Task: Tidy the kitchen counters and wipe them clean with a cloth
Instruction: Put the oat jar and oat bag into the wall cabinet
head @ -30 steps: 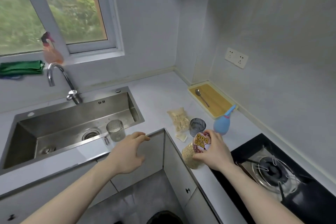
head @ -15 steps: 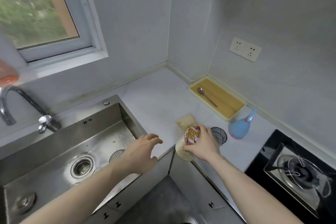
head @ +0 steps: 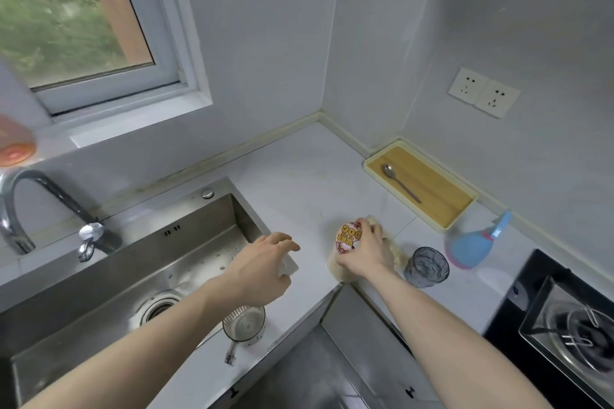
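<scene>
My right hand grips a snack jar with a red and yellow printed lid, held low over the pale counter near its inner corner. A clear bag of snacks lies just behind the hand, mostly hidden. My left hand hovers open over the sink's right rim, fingers spread, holding nothing. A ribbed clear glass mug stands on the counter's front strip below my left forearm. No cloth is in view.
A steel sink with a tap fills the left. A dark glass tumbler and a blue spray bottle stand right of the jar. A wooden tray holds a spoon. A gas hob lies at the right edge.
My right hand has carried the jar away from the front edge toward the counter's corner. The view has swung right, and my left hand has drifted over the sink rim.
</scene>
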The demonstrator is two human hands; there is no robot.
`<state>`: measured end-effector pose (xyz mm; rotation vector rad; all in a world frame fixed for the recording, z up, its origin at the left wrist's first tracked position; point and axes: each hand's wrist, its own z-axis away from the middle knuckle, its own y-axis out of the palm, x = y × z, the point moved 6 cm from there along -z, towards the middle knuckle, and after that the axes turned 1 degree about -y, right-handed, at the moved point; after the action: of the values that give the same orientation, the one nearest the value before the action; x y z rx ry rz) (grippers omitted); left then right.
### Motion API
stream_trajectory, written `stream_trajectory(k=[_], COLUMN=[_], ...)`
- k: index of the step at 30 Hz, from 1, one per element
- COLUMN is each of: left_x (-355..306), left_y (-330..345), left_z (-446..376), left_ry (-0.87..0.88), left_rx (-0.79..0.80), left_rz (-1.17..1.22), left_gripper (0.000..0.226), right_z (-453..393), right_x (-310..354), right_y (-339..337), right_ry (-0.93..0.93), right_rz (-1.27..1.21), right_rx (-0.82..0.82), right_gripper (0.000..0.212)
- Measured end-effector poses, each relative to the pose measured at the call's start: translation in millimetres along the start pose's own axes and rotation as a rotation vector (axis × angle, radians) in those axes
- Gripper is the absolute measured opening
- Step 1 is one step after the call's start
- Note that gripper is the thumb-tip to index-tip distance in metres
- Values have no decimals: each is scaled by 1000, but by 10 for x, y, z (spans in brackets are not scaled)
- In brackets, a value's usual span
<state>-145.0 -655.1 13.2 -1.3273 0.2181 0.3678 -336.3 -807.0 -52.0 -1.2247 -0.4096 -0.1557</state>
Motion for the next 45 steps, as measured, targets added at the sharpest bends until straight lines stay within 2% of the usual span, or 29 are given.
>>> stream_trajectory(k=[6, 13, 18, 26, 33, 45], left_x=[95, 209, 336, 567, 680, 1027], left_y=[-3, -74, -178, -182, 5, 210], left_z=[-49, 105, 539, 1951, 3196, 4796], left_ry=[-6, -45, -99, -317, -551, -870], left_rx=[5, -29, -142, -355, -512, -550], left_rz=[7, 40, 129, 247, 295, 285], left_gripper=[61, 60, 56, 52, 51, 54], right_z=[-158, -80, 409, 1602, 2402, 3543], right_x=[51, 66, 244, 831, 1394, 2248], right_y=[46, 54, -170, -190, 90, 892], right_ry=[11, -26, -223, -575, -848, -1101], right_rz=[-46, -34, -71, -193, -133, -54], right_rx=[-43, -25, -100, 123, 333, 537], right_gripper=[98, 108, 87, 77, 74, 73])
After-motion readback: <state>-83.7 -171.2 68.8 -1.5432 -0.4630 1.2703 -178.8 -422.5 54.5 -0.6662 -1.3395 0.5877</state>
